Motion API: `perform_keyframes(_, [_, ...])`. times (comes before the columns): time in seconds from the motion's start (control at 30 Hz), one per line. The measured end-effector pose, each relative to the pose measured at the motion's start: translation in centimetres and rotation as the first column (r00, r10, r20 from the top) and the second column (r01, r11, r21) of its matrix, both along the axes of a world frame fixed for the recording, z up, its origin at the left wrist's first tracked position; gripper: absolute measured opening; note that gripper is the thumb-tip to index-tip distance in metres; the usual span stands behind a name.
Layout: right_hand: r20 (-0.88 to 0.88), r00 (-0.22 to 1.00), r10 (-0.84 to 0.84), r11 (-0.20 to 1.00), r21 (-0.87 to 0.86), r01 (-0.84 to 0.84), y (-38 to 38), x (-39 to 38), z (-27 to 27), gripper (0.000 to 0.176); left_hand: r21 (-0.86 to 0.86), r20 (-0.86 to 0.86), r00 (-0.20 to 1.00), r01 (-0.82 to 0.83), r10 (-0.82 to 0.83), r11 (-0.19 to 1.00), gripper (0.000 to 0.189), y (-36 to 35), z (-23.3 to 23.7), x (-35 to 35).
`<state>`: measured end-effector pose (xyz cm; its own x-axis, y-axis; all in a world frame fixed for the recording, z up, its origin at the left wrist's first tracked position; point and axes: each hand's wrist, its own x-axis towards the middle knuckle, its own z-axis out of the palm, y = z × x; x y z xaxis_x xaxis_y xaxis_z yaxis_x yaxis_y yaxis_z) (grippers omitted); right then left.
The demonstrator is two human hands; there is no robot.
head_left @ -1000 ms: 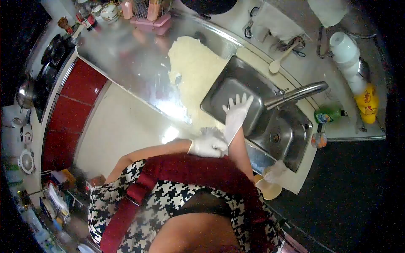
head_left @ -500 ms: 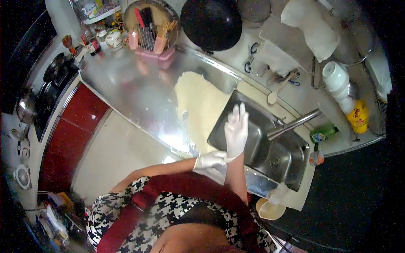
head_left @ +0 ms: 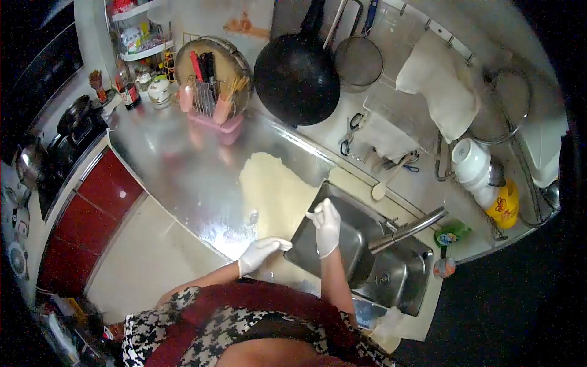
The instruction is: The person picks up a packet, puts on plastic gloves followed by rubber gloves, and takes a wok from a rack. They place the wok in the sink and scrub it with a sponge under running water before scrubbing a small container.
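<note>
Gloved hands at the sink's edge

The left hand is flat, open and empty, at 8 o'clock from the right hand. That hand hovers loosely open and empty over the sink rim, with the pale sheet at its 11 o'clock.

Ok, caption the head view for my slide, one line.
At a steel counter, the white-gloved left hand reaches near a pale sheet; the gloved right hand is raised over the sink.
</note>
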<state>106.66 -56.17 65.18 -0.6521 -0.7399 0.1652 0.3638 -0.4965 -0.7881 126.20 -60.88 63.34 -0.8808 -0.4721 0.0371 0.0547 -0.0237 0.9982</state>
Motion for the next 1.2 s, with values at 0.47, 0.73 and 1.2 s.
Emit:
perform_keyframes(0.47, [0.186,0.840,0.510,0.646,-0.727,-0.231,-8.2,7.8,9.2,0.082,0.484,-0.416,0.882,0.420,-0.221,0.768,0.059,-6.4,3.6,-5.0])
perform_keyframes(0.73, [-0.273,0.917,-0.289,0.954,-0.002,0.300,-17.2,2.9,15.0,0.038,-0.013,0.024,0.960,0.278,-0.277,0.961,0.042,-14.5,7.3,-5.0])
perform_keyframes(1.2, [-0.825,0.207,-0.526,0.565,-0.157,0.810,-30.2,-10.5,34.0,0.071,0.545,-0.305,0.952,0.159,0.018,0.823,0.063,-32.0,9.9,-6.3])
